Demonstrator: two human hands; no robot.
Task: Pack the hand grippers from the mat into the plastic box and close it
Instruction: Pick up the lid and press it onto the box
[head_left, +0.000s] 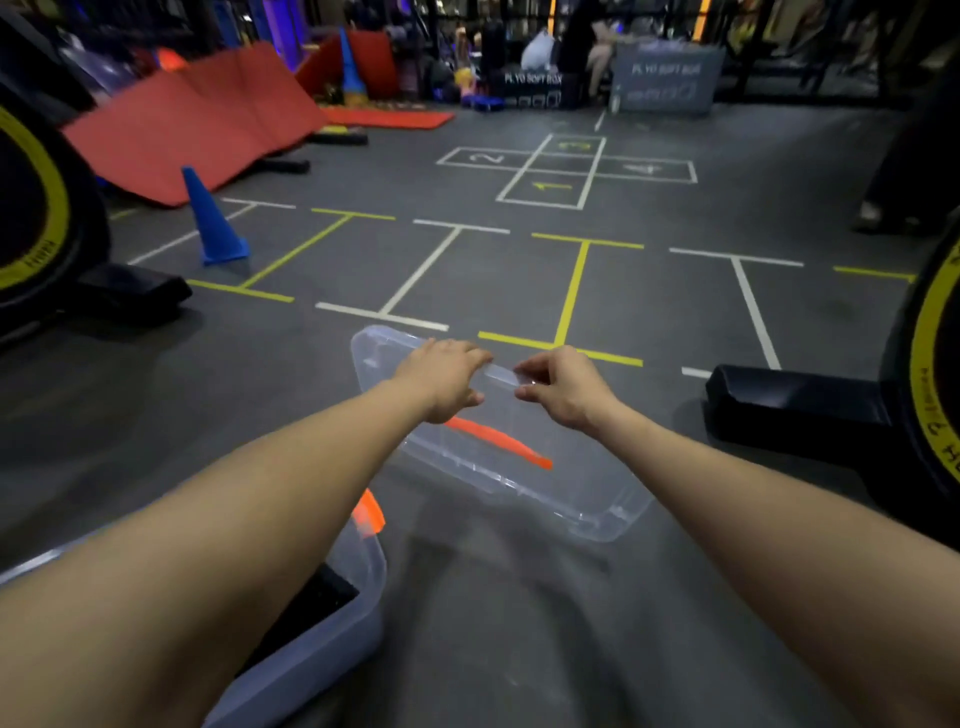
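A clear plastic lid (519, 467) with an orange latch (498, 441) lies on the grey floor ahead of me. My left hand (441, 376) and my right hand (558, 389) both grip its far long edge, fingers curled over the rim. The clear plastic box (358, 587) stands at the lower left under my left forearm. It has an orange latch (370, 514) on its near end and something dark inside. No hand grippers show plainly.
A blue cone (210, 221) stands at the left. Black machine bases with yellow-rimmed wheels flank me at the left (130, 293) and right (800, 405). Red mats (197, 119) lean at the back left. Floor tape lines run ahead.
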